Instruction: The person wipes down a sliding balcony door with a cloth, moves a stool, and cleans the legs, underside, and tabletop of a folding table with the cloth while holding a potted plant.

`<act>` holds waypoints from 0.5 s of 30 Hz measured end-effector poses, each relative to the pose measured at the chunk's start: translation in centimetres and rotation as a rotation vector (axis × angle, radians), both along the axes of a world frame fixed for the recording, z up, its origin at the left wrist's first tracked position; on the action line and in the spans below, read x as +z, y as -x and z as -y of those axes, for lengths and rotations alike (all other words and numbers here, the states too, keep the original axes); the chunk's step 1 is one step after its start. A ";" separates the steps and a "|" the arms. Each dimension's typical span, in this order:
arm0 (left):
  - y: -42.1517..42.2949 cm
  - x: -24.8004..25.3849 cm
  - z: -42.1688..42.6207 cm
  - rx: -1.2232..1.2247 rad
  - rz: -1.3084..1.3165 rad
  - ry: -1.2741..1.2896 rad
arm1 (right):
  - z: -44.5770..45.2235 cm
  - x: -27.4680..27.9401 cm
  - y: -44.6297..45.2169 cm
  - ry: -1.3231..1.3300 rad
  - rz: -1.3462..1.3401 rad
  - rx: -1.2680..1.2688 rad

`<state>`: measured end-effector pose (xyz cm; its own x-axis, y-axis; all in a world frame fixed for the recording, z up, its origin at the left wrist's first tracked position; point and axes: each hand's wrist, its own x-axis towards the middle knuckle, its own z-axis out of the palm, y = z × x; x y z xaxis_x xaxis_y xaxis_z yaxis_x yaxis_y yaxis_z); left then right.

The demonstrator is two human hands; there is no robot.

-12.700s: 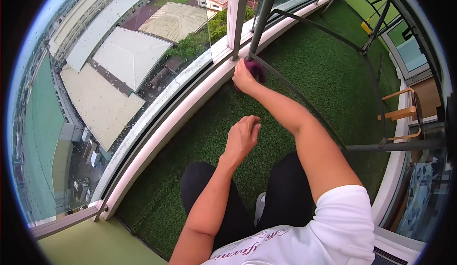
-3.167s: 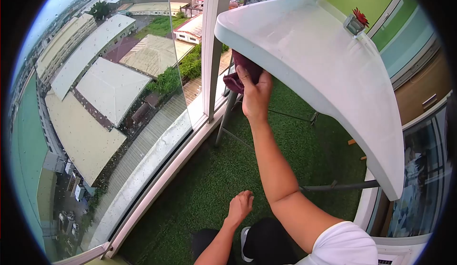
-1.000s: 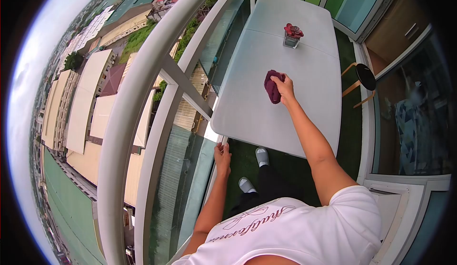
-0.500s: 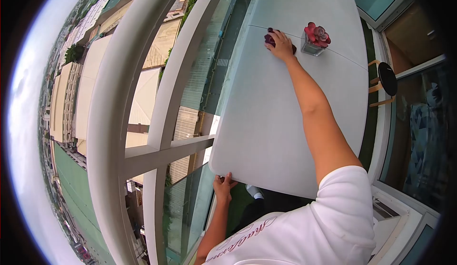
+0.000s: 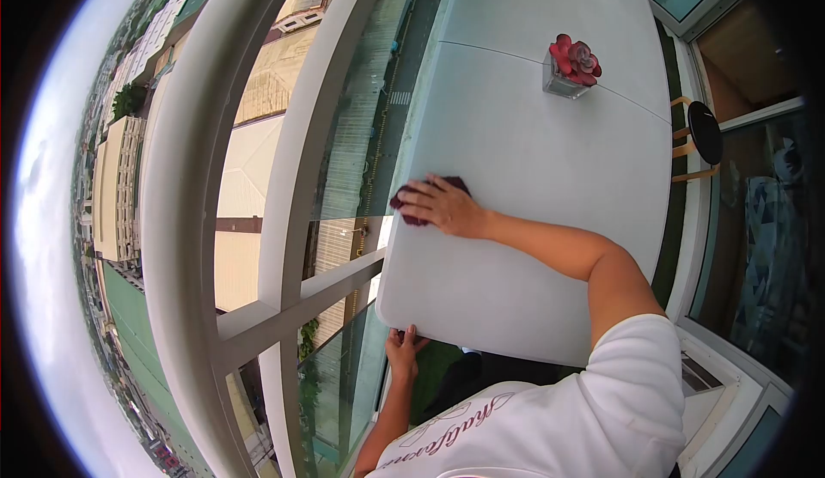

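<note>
A dark maroon cloth lies bunched on the pale grey table, close to its left edge. My right hand presses down on it, fingers over the fabric, and part of the cloth pokes out beyond the fingertips. Down at the near left corner of the table, my left hand is below the tabletop's edge with its fingers curled. A small dark bit shows between those fingers, too small to name.
A red succulent in a clear square glass pot stands on the far half of the table, near the seam. White railing bars run along the left, with rooftops below. A black-seated stool stands at the right by glass doors.
My right hand has swept the cloth from beside the potted succulent toward me and to the table's left edge. My left hand remains at the near corner.
</note>
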<state>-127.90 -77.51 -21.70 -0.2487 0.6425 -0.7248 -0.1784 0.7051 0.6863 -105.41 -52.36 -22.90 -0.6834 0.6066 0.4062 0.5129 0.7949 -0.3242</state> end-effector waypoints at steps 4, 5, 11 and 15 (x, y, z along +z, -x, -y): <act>-0.2 0.4 0.0 -0.009 0.013 -0.004 | -19.0 -0.9 -8.4 -0.125 -0.029 -0.720; -0.2 0.3 0.0 -0.005 0.007 -0.002 | -20.8 -0.6 -9.4 -0.075 -0.068 -0.831; -0.1 0.2 0.2 -0.015 0.018 0.007 | -5.7 -0.8 0.2 0.017 -0.090 -0.247; 0.4 0.4 0.0 -0.050 0.019 0.024 | 16.2 0.5 1.8 0.201 -0.069 0.349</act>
